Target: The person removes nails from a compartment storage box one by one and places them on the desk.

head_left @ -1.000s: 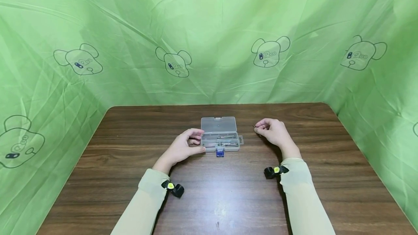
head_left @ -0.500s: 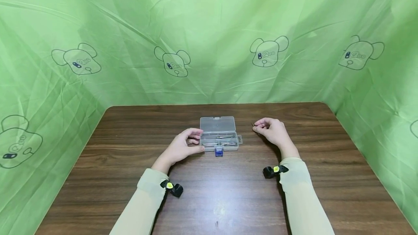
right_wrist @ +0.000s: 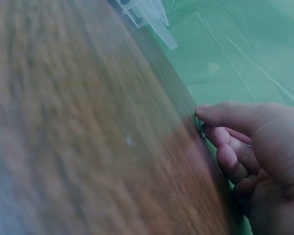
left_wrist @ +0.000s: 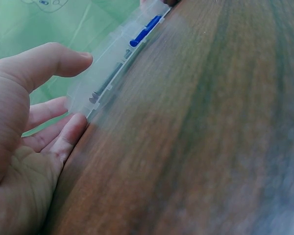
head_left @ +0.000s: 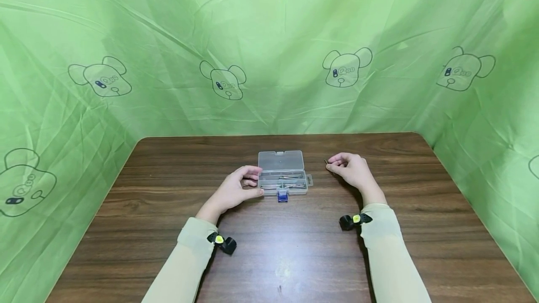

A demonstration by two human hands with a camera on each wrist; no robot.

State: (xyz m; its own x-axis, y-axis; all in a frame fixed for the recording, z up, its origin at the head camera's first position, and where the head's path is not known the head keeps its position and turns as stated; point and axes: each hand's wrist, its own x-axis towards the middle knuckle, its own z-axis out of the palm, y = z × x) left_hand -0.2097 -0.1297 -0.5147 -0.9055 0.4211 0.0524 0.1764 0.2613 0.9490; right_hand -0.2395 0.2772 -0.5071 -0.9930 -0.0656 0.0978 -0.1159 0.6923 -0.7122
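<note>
A clear plastic box (head_left: 270,192) lies with its lid (head_left: 280,161) folded back, a blue latch (head_left: 282,197) at its front. Several thin metal rods like nails or screws (head_left: 292,185) lie in its compartments. My left hand (head_left: 234,188) holds the box's left end, thumb at the front corner and fingers along the side. To the right of the box, my right hand (head_left: 353,170) pinches a thin metal pin (right_wrist: 201,129) between thumb and fingertips, close over the table. The pin is mostly hidden by the fingers.
The brown wood table (head_left: 286,242) runs back to a green cloth backdrop (head_left: 278,60) with printed animal faces. A clear hanging tab (head_left: 310,180) sticks out from the box's right end. Black cameras (head_left: 227,245) are strapped on both wrists.
</note>
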